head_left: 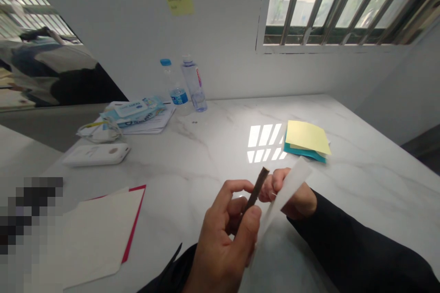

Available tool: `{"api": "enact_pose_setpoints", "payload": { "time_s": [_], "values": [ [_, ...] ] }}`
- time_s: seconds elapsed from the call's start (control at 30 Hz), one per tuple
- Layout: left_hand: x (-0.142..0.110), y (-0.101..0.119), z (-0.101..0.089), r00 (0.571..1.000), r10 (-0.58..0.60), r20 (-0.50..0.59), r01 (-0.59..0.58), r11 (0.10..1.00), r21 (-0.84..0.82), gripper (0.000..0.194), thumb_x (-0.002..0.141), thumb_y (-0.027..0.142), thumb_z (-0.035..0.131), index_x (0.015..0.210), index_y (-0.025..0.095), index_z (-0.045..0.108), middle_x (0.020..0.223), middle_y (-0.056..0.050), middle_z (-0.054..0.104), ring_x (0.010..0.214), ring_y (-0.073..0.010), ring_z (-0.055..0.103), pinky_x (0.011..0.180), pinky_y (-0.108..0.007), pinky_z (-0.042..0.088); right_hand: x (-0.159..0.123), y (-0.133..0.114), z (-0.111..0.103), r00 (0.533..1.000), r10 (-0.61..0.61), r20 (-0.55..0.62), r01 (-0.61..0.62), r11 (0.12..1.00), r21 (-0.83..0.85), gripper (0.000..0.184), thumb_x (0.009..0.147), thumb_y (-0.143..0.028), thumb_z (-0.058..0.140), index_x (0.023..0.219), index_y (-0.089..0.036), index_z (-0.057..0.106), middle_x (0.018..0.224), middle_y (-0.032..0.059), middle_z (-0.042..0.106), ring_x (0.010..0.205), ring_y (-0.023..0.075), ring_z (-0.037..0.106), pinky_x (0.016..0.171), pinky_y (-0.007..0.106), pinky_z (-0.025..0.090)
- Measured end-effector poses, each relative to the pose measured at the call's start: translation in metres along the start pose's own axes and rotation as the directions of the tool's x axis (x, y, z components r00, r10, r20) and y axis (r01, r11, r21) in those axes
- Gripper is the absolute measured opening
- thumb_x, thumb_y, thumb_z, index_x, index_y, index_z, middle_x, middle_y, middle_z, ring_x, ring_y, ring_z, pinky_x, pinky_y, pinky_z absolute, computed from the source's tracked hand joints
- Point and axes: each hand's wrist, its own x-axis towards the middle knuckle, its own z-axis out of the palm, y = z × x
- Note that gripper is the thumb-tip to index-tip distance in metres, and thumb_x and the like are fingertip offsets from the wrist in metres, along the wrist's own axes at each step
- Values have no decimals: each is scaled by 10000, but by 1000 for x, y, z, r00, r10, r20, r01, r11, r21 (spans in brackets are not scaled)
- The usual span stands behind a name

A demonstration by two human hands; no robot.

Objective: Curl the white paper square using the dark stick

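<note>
My left hand point(228, 233) is closed around a short dark brown stick point(257, 187), which tilts up to the right between thumb and fingers. Just beyond it, my right hand point(292, 197) has its fingers curled in a pinch beside a white, slightly see-through strip point(292, 183). The strip slants down from in front of the right hand to behind the left thumb, so its lower end is partly hidden. Both hands are above the marble-patterned table point(206, 165), close together.
Yellow and teal paper sheets point(307, 139) lie at right. Cream and red sheets point(103, 233) are at left. Farther back are a white device point(96, 154), a cable point(99, 132), a wipes pack point(134, 112) on papers and two bottles point(194, 84). A person point(51, 71) is at far left.
</note>
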Motion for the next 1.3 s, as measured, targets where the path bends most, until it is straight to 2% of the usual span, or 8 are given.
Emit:
{"api": "enact_pose_setpoints", "payload": {
  "time_s": [0.23,0.5,0.63,0.73,0.87,1.0,1.17,1.3],
  "values": [
    [3,10,-4,998,5,-63,-14,990,-138,332,995,533,506,1167,249,519,573,103,370,420,-50,252,392,-137,218,9,-9,-1,985,-147,87,149,989,-18,169,737,-289,875,712,-216,725,623,0,655,644,155,582,613,277,495],
    [6,4,-10,998,-38,41,49,943,-329,433,999,599,449,1160,215,565,574,96,375,357,-27,209,355,-139,154,3,-3,8,979,-56,194,12,975,220,219,759,-406,845,723,-231,718,583,-11,564,598,146,544,560,257,486],
    [7,1,-15,991,-77,113,116,910,-397,458,944,644,533,1064,207,605,555,97,345,350,-21,224,362,-131,205,1,5,2,995,-13,94,7,998,66,207,697,-290,891,696,-198,706,605,3,631,614,153,589,558,255,500],
    [7,1,-19,988,-79,131,124,914,-386,597,824,739,634,1120,221,623,603,71,442,375,-19,284,381,-143,247,1,4,-7,1000,21,16,-20,995,-96,191,659,-175,900,779,-180,752,708,20,717,686,168,667,632,273,562],
    [8,0,-23,1000,6,20,-1,977,-212,778,648,708,815,1209,196,645,715,-4,613,478,-77,461,445,-176,359,4,-5,-11,997,6,-78,-25,968,-251,303,688,-211,897,972,-185,795,877,62,798,815,219,749,745,315,616],
    [11,0,-18,980,6,-197,-10,1000,-15,580,715,509,853,1153,177,667,867,-69,709,650,-164,616,569,-226,474,3,-16,1,979,-41,-202,-33,935,-352,303,660,-243,924,927,-174,799,919,77,809,826,233,760,788,344,632],
    [12,5,-9,979,-44,-200,38,999,-35,423,779,486,810,1018,170,664,670,-10,659,562,-148,579,561,-241,478,1,-23,13,973,3,-229,-92,921,-379,313,646,-253,932,912,-159,798,905,78,807,822,233,762,804,356,640],
    [10,7,-10,979,-58,-198,46,997,-66,544,753,559,813,1115,190,644,730,-8,656,577,-138,567,543,-222,461,4,-16,3,979,-29,-202,-53,921,-385,348,640,-238,932,948,-149,795,875,85,802,775,225,755,739,343,642]
  ]
}}
